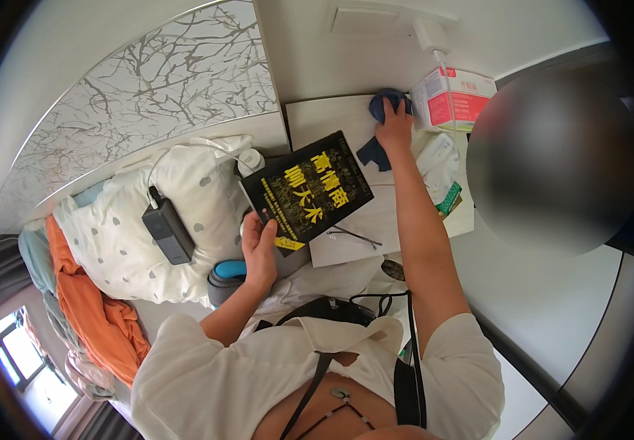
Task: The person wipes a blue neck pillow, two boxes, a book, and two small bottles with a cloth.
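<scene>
My left hand [260, 253] grips a black book [306, 192] with yellow lettering by its lower left corner. The book is held tilted, cover up, over the edge between the bed and the pale bedside table [321, 117]. At the far side of that table, my right hand [395, 130] has its fingers on a crumpled dark blue cloth [374, 155]. Part of the cloth bunches up beyond the fingers and part trails toward me. Just below the book's right corner, a pair of thin-framed glasses [357, 236] lies on the tabletop, partly hidden by the book.
Right of the cloth stand a pink and white box [471, 106], a white soft pack [436, 152] and a green packet [449, 199]. A black power bank [166, 231] with a white cable lies on the pillow [210, 187]. Orange clothing [86, 301] is heaped at left. A blurred patch hides the right.
</scene>
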A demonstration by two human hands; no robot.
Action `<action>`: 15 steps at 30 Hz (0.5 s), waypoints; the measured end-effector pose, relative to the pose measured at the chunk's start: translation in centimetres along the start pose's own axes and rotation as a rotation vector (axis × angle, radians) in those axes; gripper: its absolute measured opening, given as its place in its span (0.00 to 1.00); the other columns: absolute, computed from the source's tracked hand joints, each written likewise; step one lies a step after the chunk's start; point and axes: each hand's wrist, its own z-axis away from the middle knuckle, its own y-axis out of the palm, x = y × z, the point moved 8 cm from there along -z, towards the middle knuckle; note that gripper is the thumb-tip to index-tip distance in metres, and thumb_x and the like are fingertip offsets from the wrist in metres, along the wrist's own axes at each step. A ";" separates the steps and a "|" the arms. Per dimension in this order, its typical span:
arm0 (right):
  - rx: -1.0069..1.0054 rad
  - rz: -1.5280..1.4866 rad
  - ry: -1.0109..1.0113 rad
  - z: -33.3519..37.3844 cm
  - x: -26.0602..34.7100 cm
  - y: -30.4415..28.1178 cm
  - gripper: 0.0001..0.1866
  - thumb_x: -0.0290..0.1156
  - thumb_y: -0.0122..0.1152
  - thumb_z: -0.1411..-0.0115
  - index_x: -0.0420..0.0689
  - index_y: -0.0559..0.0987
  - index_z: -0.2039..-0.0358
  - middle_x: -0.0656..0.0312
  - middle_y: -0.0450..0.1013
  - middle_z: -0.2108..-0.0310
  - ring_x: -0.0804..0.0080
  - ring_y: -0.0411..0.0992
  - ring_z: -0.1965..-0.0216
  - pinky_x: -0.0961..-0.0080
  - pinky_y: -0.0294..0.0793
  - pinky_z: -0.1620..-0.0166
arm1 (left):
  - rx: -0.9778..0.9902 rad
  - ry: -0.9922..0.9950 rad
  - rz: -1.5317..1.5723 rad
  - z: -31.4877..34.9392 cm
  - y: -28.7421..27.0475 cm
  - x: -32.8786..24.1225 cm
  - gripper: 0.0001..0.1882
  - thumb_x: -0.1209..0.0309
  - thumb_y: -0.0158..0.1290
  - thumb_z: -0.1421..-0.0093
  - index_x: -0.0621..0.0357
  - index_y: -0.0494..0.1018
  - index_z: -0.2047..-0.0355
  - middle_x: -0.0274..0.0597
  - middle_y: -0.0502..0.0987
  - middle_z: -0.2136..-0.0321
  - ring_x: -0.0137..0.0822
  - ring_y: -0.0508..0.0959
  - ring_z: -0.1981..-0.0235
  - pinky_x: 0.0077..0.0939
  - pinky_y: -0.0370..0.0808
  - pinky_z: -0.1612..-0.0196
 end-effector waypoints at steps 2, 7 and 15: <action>0.048 -0.074 -0.164 -0.1 1.9 1.3 0.29 0.21 0.53 0.56 0.55 0.68 0.50 0.52 0.59 0.45 0.50 0.63 0.53 0.60 0.68 0.54 | -0.055 0.007 0.038 0.8 -0.6 -0.2 0.10 0.78 0.43 0.40 0.60 0.62 0.57 0.32 0.68 0.64 0.21 0.66 0.63 0.14 0.61 0.56; 0.348 -0.153 -0.553 2.3 11.3 3.2 0.30 0.21 0.55 0.58 0.60 0.69 0.51 0.63 0.58 0.43 0.57 0.61 0.49 0.63 0.65 0.50 | -0.064 0.005 0.026 2.1 -2.1 0.4 0.13 0.75 0.42 0.40 0.59 0.61 0.54 0.35 0.69 0.58 0.25 0.67 0.57 0.19 0.63 0.52; 0.674 -0.158 -0.638 1.6 20.0 4.2 0.26 0.29 0.52 0.52 0.60 0.67 0.49 0.72 0.57 0.42 0.63 0.60 0.48 0.66 0.62 0.49 | -0.112 0.057 0.073 3.2 -3.4 -1.6 0.10 0.77 0.42 0.40 0.60 0.61 0.57 0.33 0.68 0.62 0.21 0.66 0.61 0.16 0.61 0.54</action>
